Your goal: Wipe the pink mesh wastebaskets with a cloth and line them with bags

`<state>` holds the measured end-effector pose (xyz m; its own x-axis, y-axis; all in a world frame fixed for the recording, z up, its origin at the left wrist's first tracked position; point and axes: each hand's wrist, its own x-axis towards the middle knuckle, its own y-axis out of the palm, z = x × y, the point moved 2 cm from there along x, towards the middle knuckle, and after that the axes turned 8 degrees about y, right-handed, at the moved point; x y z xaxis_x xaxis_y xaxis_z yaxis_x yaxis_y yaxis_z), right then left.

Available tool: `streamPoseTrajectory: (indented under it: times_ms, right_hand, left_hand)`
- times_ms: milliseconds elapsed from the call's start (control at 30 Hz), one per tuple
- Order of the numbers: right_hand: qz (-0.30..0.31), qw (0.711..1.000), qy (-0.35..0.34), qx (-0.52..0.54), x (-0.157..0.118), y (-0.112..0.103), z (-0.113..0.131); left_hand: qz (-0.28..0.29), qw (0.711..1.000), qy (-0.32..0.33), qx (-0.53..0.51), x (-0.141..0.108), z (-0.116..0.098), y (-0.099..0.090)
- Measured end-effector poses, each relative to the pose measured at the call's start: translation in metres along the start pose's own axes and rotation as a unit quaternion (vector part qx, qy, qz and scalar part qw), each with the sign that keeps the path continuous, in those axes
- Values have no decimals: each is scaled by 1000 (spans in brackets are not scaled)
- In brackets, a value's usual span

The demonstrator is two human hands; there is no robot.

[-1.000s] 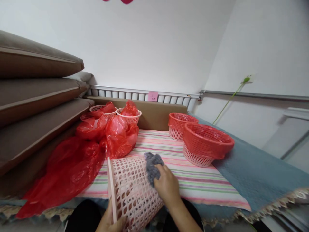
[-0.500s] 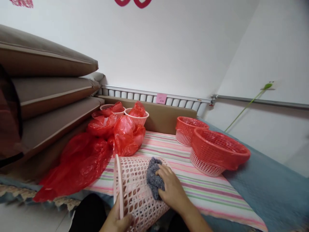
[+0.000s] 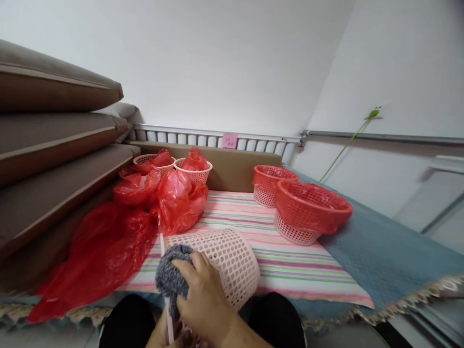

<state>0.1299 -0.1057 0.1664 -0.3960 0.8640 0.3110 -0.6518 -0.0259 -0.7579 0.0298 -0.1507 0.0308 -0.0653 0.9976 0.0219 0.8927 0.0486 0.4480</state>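
A pale pink mesh basket lies on its side above my knees, its rim facing left. My right hand is closed on a grey cloth and presses it against the rim and the wall beside it. Low at the rim, my left hand grips the basket, mostly hidden behind my right hand and the rim. The striped cloth lies beneath and beyond the basket.
Red plastic bags are heaped at left, before two pink baskets with red plastic in them. Two baskets lined with red bags stand at right. Stacked cushions rise at far left. A pink note is on the railing.
My right hand has moved the grey cloth left from the basket's side to its rim. My left hand sits lower and is more hidden. The view has shifted right.
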Motion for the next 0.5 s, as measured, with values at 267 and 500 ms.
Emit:
streamPoseTrajectory:
  times_ms: [267, 500]
  right_hand:
    - [-116, 949, 242, -162, 20, -61, -125]
    - [-119, 931, 285, -193, 26, -68, -134]
  left_hand:
    - [27, 997, 48, 47, 2, 15, -7]
    - [42, 997, 67, 25, -6, 1, 10]
